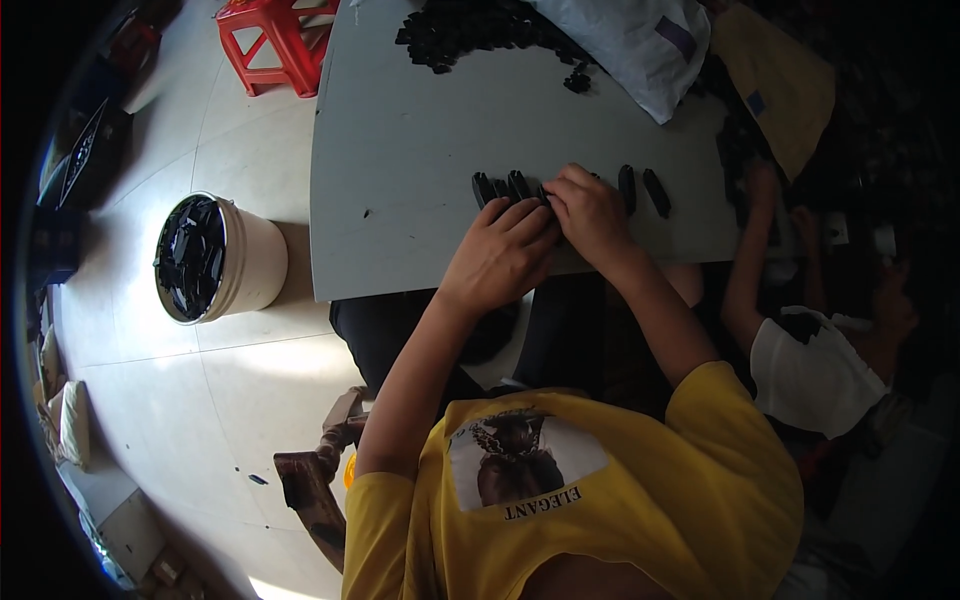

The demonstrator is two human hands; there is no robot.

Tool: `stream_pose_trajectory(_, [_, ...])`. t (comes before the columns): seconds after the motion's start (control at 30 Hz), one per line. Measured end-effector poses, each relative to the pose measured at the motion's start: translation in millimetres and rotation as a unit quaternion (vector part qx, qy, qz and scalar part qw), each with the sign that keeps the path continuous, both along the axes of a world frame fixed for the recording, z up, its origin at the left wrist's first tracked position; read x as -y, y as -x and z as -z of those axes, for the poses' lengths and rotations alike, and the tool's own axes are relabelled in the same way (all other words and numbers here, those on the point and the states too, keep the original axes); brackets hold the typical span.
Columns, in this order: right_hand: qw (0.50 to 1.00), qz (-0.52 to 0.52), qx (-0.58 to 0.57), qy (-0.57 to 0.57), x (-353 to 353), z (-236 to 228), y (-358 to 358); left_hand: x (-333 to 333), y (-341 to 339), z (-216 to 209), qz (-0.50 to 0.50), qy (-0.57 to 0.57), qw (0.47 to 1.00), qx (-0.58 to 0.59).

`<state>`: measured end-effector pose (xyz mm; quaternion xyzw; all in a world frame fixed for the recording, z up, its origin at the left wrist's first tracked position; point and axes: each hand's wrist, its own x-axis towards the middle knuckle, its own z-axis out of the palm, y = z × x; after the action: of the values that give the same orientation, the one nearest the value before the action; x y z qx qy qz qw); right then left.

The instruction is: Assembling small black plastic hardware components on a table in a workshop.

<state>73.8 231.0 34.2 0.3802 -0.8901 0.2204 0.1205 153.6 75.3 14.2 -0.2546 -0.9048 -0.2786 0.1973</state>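
**Black parts under both hands**

Head view: The black parts (518,184) sit close together on the table (400,180), near its front edge, partly covered by the hands. The left hand (510,245) bends its fingers over them; the right hand (588,210) draws thumb and fingers together alongside. Whether either hand pinches a part cannot be told. Two loose parts (656,193) lie to the right.

Hazards: uneven finger pressure could skew the group; a sideways sweep of the right hand could displace the loose parts.

Materials: parts narrow, elongated, apparently hard plastic; table smooth, grey; bucket (255,262) pale, round, holding glossy black pieces (190,250).
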Motion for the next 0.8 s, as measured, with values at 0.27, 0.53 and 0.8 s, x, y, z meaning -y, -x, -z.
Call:
stream_pose_trajectory(0.27, [0.996, 0.050, 0.027, -0.067, -7.0, -11.3, -22.4, -0.5, 0.5, -3.9, 0.006, -0.012, 0.999, -0.041])
stream_pose_trajectory(0.53, [0.986, 0.046, 0.156, -0.035, -101.9, -10.4, -102.8, -2.7, -1.0, -5.5, -0.091, 0.030, 0.995, 0.021])
stream_pose_trajectory(0.8, [0.757, 0.238, 0.555, -0.249, -160.7, 65.5, -256.6, -3.2, -0.4, 2.9, -0.118, 0.056, 0.990, 0.061])
